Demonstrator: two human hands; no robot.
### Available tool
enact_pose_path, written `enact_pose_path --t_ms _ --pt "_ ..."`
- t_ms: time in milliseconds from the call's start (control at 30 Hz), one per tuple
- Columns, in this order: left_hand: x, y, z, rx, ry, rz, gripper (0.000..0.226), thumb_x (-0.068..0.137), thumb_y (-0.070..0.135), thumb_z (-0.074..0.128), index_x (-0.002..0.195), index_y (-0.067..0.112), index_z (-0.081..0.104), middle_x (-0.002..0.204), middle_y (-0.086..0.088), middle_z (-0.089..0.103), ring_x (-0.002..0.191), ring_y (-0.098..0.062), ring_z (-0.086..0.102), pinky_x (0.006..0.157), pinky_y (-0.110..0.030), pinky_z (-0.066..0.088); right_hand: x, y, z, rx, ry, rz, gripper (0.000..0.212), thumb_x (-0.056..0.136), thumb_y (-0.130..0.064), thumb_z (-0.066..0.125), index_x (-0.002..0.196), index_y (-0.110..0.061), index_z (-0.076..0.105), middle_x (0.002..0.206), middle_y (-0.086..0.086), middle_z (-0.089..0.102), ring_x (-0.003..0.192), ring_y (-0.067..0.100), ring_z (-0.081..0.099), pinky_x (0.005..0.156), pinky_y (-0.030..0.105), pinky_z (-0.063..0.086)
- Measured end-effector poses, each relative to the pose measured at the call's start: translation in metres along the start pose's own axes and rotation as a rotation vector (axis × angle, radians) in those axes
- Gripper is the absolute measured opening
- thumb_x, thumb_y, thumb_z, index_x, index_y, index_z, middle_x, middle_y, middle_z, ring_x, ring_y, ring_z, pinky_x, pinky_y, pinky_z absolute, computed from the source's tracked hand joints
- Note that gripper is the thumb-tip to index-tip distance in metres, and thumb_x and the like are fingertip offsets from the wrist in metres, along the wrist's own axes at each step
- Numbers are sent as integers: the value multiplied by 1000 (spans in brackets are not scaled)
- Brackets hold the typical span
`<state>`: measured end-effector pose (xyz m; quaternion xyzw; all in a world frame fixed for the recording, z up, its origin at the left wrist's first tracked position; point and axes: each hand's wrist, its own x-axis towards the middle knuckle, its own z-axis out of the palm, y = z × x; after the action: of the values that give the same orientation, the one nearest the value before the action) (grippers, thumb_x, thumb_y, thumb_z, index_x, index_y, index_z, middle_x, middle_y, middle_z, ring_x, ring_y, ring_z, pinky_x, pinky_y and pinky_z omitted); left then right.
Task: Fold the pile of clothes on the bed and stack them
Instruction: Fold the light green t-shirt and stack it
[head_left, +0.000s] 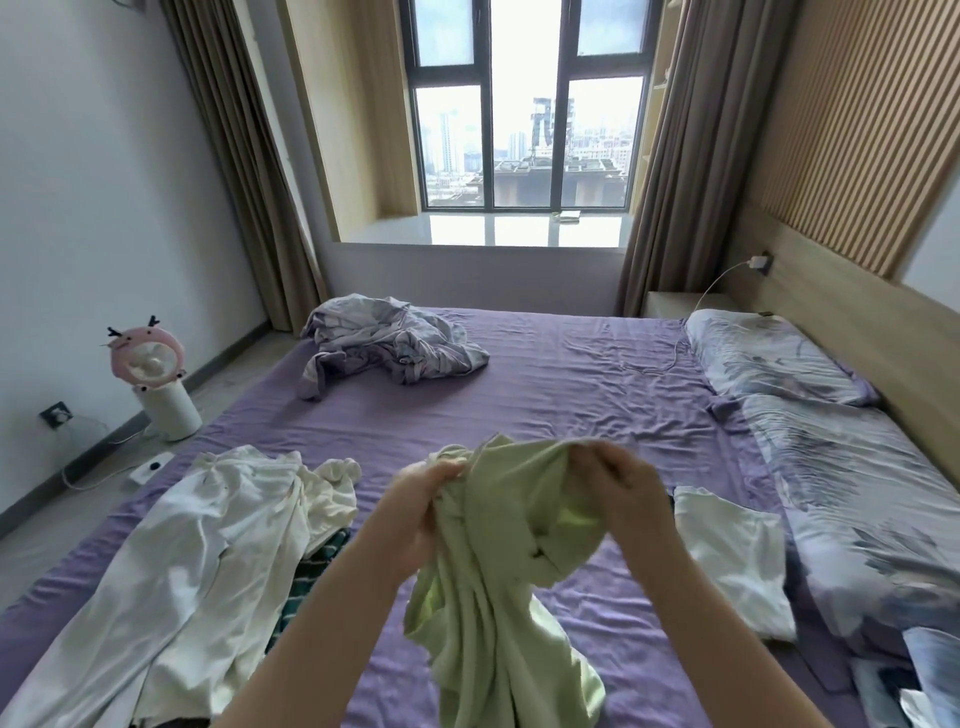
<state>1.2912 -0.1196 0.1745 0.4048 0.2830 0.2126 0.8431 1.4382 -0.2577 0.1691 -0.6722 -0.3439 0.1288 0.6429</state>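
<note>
A pale green garment (498, 582) hangs bunched in the air over the purple bed sheet (561, 395). My left hand (415, 509) grips its upper left edge and my right hand (628, 493) grips its upper right edge, both fists closed on the cloth. To the left lies a loose pile of white clothes (208, 561) with a dark green striped piece (317, 566) partly under it. A folded white garment (732, 556) lies flat on the sheet to the right.
A crumpled grey-purple quilt (389, 343) sits at the far side of the bed. Patterned pillows (779, 364) and a patterned blanket (857, 499) line the right side by the wooden headboard. A pink fan (156, 374) stands on the floor at the left.
</note>
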Motion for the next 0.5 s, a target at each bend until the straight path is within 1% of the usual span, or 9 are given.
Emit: enact_pose_path --t_ms 67,133,167,200,267,333,367,400,500 --pt "-1 6 -18 545 223 118 10 88 11 64 79 7 61 69 -3 65 60 -14 61 53 -24 50 19 -1 -20 99 155 94 23 92 -8 58 75 -18 69 58 -12 62 60 6 53 60 20 43" --pt "-1 9 -32 932 411 218 26 81 22 75 69 11 55 61 4 58 59 -10 54 53 -23 41 31 -1 -29 37 117 129 19 93 -6 56 80 -11 69 64 -6 62 65 11 55 61 21 44" --pt "0 10 -33 902 430 218 26 80 23 76 69 10 57 61 3 59 58 -10 55 54 -23 43 33 -1 -28 3 62 124 18 92 -3 55 85 -10 70 66 -5 62 65 10 55 60 19 45" --pt "1 10 -30 709 383 175 21 83 21 74 73 7 62 66 -2 64 60 -11 58 58 -25 48 33 -4 -22 -29 -1 97 19 91 -1 55 91 -11 71 65 -7 61 61 6 54 55 16 43" --pt "-1 11 -13 137 201 -12 18 90 16 62 88 -1 67 78 -13 69 66 -19 66 66 -29 56 25 -8 -5 -85 -168 6 24 91 -5 58 99 -25 68 61 -18 58 55 -5 50 53 13 40" --pt "-5 17 5 -213 46 -111 20 93 12 52 89 -3 65 75 -14 69 63 -22 69 58 -29 59 17 -8 18 -180 -357 -61 30 86 -20 69 111 -35 60 92 -23 64 84 -6 58 77 18 46" --pt "-6 19 12 -254 -8 -102 21 93 10 49 89 -4 64 74 -15 69 62 -22 70 55 -29 58 13 -6 29 -217 -417 -56 40 82 -26 73 118 -35 56 103 -18 64 94 -1 59 85 21 46" --pt "-7 22 20 -228 -41 -66 20 93 8 47 89 -3 63 73 -15 69 61 -22 69 54 -28 58 10 -6 38 -223 -430 -49 44 80 -28 75 118 -35 55 99 -14 66 90 1 59 83 25 48" --pt "-10 32 24 149 100 220 6 87 6 60 86 6 66 66 -3 68 57 -11 63 53 -17 52 21 -9 39 -123 -237 -32 18 87 -17 68 84 -34 63 60 -15 59 58 -2 49 62 25 40"
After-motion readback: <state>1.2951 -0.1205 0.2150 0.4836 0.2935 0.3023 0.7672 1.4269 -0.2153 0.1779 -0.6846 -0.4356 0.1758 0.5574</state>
